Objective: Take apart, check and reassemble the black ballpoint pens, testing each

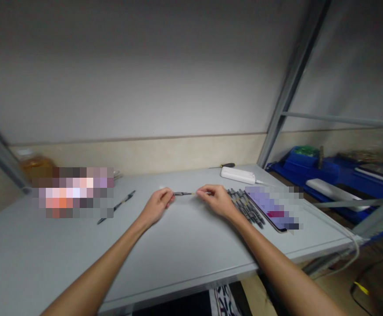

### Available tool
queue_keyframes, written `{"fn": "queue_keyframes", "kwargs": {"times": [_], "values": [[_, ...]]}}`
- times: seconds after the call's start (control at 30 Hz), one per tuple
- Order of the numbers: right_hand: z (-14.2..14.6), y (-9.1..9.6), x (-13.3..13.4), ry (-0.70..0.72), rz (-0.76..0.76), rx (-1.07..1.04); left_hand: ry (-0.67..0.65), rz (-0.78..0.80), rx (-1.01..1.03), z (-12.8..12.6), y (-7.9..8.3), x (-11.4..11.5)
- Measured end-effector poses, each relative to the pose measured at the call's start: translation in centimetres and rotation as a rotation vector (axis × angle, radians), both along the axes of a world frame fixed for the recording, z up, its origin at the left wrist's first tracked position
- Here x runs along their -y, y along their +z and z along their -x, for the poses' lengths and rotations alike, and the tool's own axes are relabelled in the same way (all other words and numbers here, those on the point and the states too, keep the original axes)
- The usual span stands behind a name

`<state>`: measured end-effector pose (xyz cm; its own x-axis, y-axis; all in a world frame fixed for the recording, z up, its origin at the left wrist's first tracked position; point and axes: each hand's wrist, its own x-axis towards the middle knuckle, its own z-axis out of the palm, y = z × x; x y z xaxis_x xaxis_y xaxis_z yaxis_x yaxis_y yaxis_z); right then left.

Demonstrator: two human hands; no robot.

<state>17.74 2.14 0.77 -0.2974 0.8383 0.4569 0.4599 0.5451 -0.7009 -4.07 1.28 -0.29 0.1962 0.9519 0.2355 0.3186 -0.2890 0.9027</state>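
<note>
A dark pen (183, 193) is stretched level between my two hands above the grey tabletop. Its left end sits in the closed fingers of my left hand (158, 204). At the other end, a thin yellowish part meets the pinched thumb and fingertips of my right hand (216, 199); whether it is a refill or part of the barrel is too small to tell. Several dark pens (248, 208) lie in a slanted row beside my right wrist, partly hidden by it. One more pen (117, 207) rests alone to the left.
A phone (266, 210) lies right of the pen row, its screen partly pixelated. Behind are a white power strip or charger (238, 175) with a cable and a screwdriver (227, 165). A bottle of amber liquid (35, 164) stands back left beside a pixelated patch. Metal posts (290, 92) frame the table.
</note>
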Motion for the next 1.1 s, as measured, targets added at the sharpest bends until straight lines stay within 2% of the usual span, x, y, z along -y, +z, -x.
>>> {"fn": "queue_keyframes", "kwargs": {"times": [0.13,0.37,0.63,0.8,0.9,1.1], "values": [[0.23,0.07,0.05,-0.007,0.081,0.003,0.053,-0.095,-0.034,0.12,0.23,0.16],[-0.13,-0.24,-0.49,0.051,0.101,-0.233,0.170,-0.100,0.044,0.23,0.29,-0.12],[-0.12,0.31,-0.25,-0.021,0.231,-0.091,0.132,-0.046,0.192,0.01,0.34,0.05],[-0.24,0.25,-0.39,0.031,0.133,-0.217,0.175,0.037,0.334,-0.12,0.58,0.18],[-0.38,0.40,-0.32,0.040,0.129,-0.196,0.171,0.075,0.385,-0.16,0.65,0.27],[-0.37,0.74,-0.03,-0.079,0.155,-0.087,0.130,0.101,0.431,-0.36,0.44,0.20]]}}
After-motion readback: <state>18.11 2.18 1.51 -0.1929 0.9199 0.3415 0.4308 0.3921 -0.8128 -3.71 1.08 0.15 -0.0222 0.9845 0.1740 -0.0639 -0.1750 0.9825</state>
